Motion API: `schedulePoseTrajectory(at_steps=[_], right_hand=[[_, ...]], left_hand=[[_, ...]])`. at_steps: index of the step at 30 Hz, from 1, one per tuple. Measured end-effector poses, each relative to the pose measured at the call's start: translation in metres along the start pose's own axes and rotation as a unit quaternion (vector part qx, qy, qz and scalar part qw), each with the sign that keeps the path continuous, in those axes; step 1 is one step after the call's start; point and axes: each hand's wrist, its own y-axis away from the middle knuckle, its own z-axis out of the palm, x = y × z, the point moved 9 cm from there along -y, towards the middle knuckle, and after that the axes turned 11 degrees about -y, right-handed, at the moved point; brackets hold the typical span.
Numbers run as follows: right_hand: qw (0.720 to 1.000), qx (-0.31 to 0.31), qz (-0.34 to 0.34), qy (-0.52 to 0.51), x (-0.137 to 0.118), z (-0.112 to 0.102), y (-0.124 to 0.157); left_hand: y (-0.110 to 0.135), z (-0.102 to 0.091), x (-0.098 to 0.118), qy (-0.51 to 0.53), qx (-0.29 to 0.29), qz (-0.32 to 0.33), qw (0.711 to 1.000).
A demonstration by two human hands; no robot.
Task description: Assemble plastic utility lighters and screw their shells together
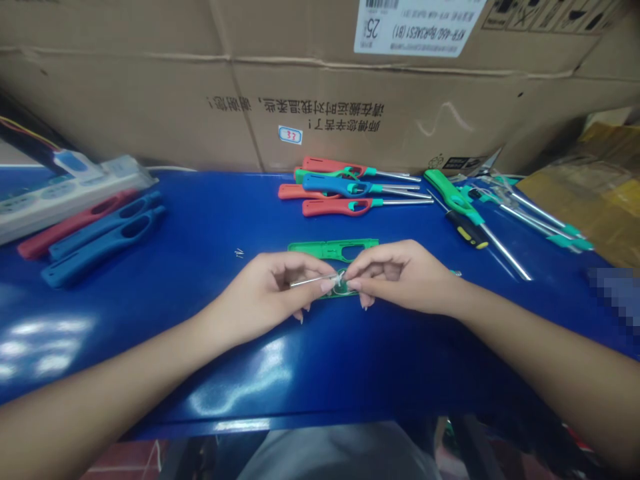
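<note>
My left hand (277, 287) is closed in a pinch, with a thin silvery metal rod (300, 282) lying between its fingers. Opposite it, my right hand (400, 277) pinches close to a small pale piece (340, 277) at the rod's end; what exactly its fingertips grip is too small to make out. Beneath both hands lies a green lighter shell half (334, 295), mostly covered by the fingers. Just behind is another green shell half (325, 250), hollow side up, on the blue table (200, 300).
Several assembled long-nosed lighters (337, 208) lie at the back. On the right are a green lighter (450, 193), a black-yellow screwdriver (467, 230) and metal tubes (537, 223). Left are coloured shells (103, 247) and a power strip (75, 193). A cardboard box (150, 100) stands behind.
</note>
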Motion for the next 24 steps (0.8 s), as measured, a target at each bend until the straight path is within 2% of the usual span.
schedulePoseTrajectory(at_steps=[11,24], right_hand=[[0.989,-0.018,-0.104,0.106,-0.020,0.004,0.001],[0.993,-0.012,-0.079,0.093,-0.015,0.002,0.000]], left_hand=[[0.001,-0.005,0.002,-0.025,0.022,-0.007,0.999],[0.002,-0.003,0.002,-0.046,0.012,-0.005,0.999]])
